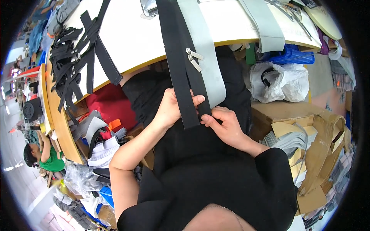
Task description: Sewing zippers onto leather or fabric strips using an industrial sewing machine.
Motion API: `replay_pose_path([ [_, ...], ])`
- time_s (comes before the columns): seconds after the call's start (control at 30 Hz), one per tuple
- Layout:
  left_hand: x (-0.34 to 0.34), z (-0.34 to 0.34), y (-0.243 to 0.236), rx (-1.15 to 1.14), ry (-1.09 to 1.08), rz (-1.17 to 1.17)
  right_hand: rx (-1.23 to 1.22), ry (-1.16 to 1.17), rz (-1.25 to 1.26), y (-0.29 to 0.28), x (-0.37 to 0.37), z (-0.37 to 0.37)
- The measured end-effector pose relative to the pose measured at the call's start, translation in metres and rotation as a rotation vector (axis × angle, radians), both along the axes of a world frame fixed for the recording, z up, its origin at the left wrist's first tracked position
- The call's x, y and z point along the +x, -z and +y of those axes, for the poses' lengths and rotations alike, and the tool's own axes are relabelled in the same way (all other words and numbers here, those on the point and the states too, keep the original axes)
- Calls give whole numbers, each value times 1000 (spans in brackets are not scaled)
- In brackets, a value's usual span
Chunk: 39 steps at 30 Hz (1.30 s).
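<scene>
Zipper strip (178,61), long axis bodyward, near end in hands (169,108) (228,126)

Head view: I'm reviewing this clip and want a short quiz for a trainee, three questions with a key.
1. True or false: only the right hand touches the black zipper tape.
2. What colour is the panel beside the tape? A) red B) pale grey C) brown
3. How many silver zipper pulls lie where tape meets panel?

Key: 1 false, the left hand holds it too; 2 B; 3 two.

The zipper (176,57) crosses the table edge (236,42), strips (91,71) to its left, carton (291,110) right.
</scene>
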<state>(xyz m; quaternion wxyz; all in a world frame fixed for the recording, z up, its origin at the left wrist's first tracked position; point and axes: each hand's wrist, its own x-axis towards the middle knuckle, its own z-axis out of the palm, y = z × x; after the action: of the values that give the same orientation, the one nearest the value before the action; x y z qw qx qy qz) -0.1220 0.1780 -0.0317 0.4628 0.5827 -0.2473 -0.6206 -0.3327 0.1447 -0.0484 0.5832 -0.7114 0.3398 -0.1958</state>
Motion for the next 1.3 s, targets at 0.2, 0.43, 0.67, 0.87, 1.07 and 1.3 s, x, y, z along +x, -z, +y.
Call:
replay_pose_path([
  [0.2,-3,4,-6,24,-44,-17,-355,46,147,-12,-15,8],
  [0.43,1,2,-10,4,-12,-20,-1155,84,-70,8,-9,0],
  [0.67,1,0,-15,9,-24,-11,-1269,86,-146,3,-7,-12],
  [0.87,12,-29,-20,-28,-203,13,-1343,-23,-219,-6,-6,-24],
  [1.07,19,-29,-18,11,-156,-106,-1281,-106,-211,-11,-6,-28],
  [1.3,58,-21,-18,-577,102,-692,-1185,-169,-192,-8,-3,-32],
])
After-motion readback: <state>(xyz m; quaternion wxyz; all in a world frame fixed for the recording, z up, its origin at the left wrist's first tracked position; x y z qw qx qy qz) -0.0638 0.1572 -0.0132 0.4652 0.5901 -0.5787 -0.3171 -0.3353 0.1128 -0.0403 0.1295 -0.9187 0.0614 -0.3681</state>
